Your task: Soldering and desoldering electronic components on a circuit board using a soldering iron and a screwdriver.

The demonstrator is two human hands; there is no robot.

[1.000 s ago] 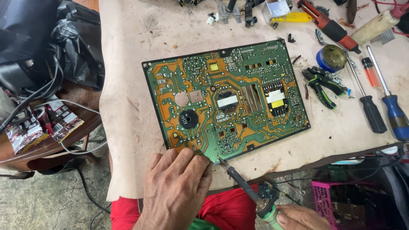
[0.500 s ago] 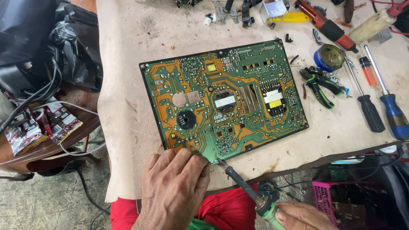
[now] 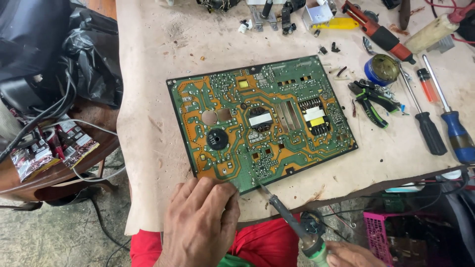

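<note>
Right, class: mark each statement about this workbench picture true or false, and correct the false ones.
1. The right hand holds a soldering iron whose tip meets the circuit board's near edge. True.
2. The left hand lifts the board clear of the table. False: the board lies flat and the hand rests at its near edge.
3. A blue-handled screwdriver lies right of the board. True.
4. The green-handled pliers lie on the board. False: they lie beside it, on the table.
</note>
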